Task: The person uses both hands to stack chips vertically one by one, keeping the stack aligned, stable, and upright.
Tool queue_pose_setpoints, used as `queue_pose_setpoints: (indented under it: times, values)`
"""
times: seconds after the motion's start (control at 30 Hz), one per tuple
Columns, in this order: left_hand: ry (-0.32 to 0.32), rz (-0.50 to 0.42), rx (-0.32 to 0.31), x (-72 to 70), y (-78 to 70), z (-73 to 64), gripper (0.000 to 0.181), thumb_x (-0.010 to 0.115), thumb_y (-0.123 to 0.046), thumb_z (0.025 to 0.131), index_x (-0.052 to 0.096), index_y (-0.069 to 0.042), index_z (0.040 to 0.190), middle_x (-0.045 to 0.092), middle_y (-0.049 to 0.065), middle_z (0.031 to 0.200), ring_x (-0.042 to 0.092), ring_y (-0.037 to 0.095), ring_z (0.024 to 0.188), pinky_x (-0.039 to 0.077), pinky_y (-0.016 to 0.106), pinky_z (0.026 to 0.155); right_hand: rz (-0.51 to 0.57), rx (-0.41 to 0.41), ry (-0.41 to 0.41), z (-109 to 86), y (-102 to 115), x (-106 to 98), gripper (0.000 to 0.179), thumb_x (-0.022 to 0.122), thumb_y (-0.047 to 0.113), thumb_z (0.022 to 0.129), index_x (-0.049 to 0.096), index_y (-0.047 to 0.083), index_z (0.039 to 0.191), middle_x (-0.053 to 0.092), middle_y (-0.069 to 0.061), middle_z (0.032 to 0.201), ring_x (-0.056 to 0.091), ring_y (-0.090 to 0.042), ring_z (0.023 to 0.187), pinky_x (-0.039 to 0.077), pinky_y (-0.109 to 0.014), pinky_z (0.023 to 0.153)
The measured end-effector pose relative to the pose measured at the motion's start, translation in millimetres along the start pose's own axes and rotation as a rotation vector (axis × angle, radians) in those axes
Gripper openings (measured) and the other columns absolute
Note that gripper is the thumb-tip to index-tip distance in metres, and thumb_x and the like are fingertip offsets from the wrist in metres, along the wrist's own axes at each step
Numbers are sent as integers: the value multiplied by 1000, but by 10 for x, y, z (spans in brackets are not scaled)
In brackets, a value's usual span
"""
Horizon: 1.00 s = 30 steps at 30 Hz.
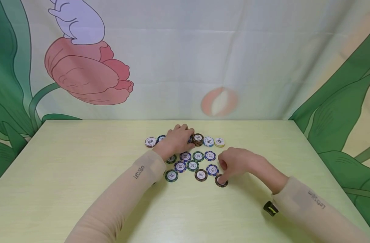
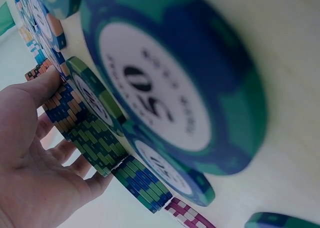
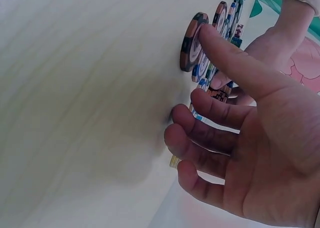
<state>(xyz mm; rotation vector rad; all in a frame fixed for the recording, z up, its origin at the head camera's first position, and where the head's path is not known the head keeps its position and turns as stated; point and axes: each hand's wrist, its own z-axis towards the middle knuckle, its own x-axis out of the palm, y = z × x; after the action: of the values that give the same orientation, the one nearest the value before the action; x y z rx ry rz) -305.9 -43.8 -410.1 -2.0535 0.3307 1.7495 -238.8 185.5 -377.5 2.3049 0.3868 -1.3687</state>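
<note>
My left hand (image 1: 176, 139) reaches over the back row of poker chip stacks. Thumb in front and fingers behind, it grips the stack of blue-and-orange chips (image 2: 66, 108), beside a brown stack (image 1: 198, 137). Green stacks (image 2: 99, 143) stand close to its other fingers. On the right, my right hand (image 1: 238, 161) presses its straight thumb on a brown poker chip (image 3: 194, 42) lying flat at the near right. Its other fingers are bent loosely and hold nothing. Between the hands lie loose chips, among them a brown 100 chip (image 1: 201, 174) and a blue chip (image 1: 212, 169).
Several single green and blue chips, such as a green 20 chip (image 1: 171, 175), lie in front of the back row. A white 500 stack (image 1: 150, 142) ends that row on the left, a yellow-edged stack (image 1: 219, 142) on the right. A printed curtain (image 1: 173, 67) hangs behind the table (image 1: 81, 162).
</note>
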Motion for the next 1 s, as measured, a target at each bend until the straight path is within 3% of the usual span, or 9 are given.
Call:
queue_pose_setpoints:
  times: [0.43,1.0]
  values:
    - [0,-5,-4,3,-5,-2,58,65,-42,101,50,-12,148,48,14,145,44,34,133,42,55,106,10,-48,6,1,-37,-47,33,90,27,78,60,13,82,54,2,75,47,-14,70,38,-30,64]
    - [4,-4,-7,-9,-17,-3,57,65,-42,101,50,-13,148,48,14,145,44,34,133,41,56,106,62,-34,-11,38,-152,-97,23,84,8,82,62,10,87,56,0,79,50,-16,76,42,-31,69]
